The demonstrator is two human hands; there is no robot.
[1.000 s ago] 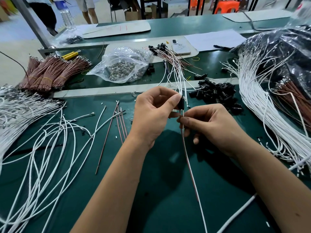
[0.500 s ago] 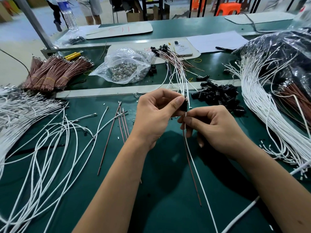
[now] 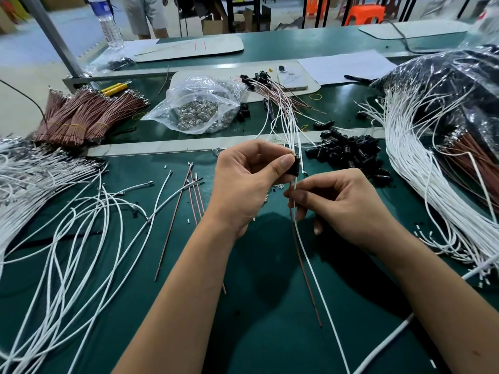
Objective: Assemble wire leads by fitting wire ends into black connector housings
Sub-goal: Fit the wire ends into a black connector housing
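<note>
Head view: my left hand (image 3: 243,184) pinched a black connector housing (image 3: 294,168) between thumb and fingers, held above the green surface (image 3: 256,319). My right hand (image 3: 343,206) pinched the white wire (image 3: 310,255) and the brown wire (image 3: 302,268) together just below the housing. Both wires entered its underside; I could not tell whether the ends were fully seated. The wires' long axis ran from the housing down toward me, free ends trailing over the surface; the housing's opening faced downward. Progress, judged: a fan of finished leads (image 3: 280,103) lay behind my hands, and a pile of empty housings (image 3: 348,152) sat to the right. Loose white wires (image 3: 67,225) on the left and bundled brown wires (image 3: 89,114) remained, so most of the work was left.
</note>
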